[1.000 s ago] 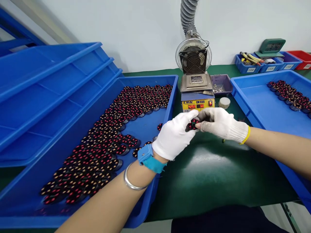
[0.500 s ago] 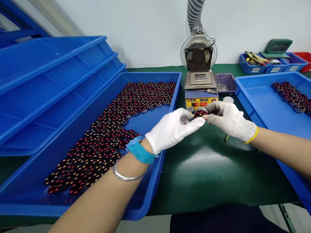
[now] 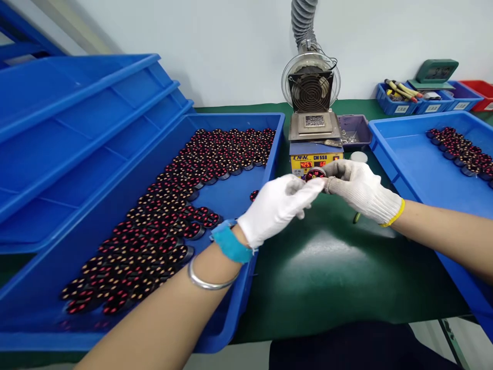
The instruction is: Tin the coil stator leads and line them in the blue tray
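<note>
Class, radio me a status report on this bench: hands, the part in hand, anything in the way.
Left hand and right hand both pinching one small round coil part. Held above green mat, before solder pot. Nothing between hands.

On the bench (image 3: 327, 277), a solder pot (image 3: 315, 146) sat behind the hands, between a left tray (image 3: 246, 288) full of wound coils (image 3: 173, 205) and a right tray (image 3: 408, 159) holding few.

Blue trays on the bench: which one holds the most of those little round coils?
The big blue tray on the left, packed with rows of round coils; the right blue tray has only a small cluster at its far corner.
</note>
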`<control>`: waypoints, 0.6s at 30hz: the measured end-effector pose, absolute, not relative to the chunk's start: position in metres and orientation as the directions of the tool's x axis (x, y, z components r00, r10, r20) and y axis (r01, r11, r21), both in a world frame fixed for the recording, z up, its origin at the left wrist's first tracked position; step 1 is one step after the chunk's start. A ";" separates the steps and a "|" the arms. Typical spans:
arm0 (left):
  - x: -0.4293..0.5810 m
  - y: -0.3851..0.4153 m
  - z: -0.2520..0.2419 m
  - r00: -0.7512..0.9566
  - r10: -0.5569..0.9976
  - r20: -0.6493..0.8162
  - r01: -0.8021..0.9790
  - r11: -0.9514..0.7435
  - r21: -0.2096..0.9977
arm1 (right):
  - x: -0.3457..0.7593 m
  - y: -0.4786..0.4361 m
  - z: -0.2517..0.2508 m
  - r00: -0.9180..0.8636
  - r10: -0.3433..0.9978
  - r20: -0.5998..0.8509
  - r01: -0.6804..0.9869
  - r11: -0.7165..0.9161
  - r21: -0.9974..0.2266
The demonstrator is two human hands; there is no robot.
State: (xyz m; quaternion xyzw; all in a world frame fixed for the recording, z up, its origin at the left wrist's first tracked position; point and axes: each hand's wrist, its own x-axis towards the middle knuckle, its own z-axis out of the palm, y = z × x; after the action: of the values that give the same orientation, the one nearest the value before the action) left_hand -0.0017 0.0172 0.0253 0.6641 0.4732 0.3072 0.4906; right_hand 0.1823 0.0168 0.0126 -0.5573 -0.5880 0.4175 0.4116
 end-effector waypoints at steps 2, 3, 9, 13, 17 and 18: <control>0.005 0.011 0.026 0.362 0.927 -0.097 0.318 -0.025 0.948 | 0.181 0.016 0.012 -0.040 0.999 0.026 0.308 0.037 -0.951; 0.007 0.009 0.028 0.346 0.933 -0.096 0.298 -0.013 0.954 | 0.182 0.016 0.012 -0.029 0.999 0.035 0.312 0.042 -0.949; -0.001 0.013 0.033 0.245 0.968 0.053 0.323 -0.133 0.937 | 0.195 0.035 0.019 0.052 0.978 0.202 0.369 0.169 -0.914; 0.000 0.020 0.015 0.469 0.881 -0.059 0.651 -0.300 0.697 | 0.207 0.072 0.041 0.047 0.913 0.406 0.640 0.284 -0.714; 0.003 0.022 0.001 0.584 0.780 -0.225 0.760 -0.427 0.490 | 0.212 0.120 0.061 0.015 0.869 0.494 0.915 0.188 -0.358; 0.003 0.022 -0.001 0.588 0.769 -0.249 0.764 -0.427 0.485 | 0.211 0.131 0.064 -0.006 0.870 0.493 0.947 0.164 -0.277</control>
State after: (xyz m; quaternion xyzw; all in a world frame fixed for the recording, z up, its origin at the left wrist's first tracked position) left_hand 0.0028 0.0217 -0.0007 0.8446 0.4537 0.0050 0.2842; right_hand 0.2115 0.1308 0.0645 -0.6432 -0.7062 -0.0664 0.2884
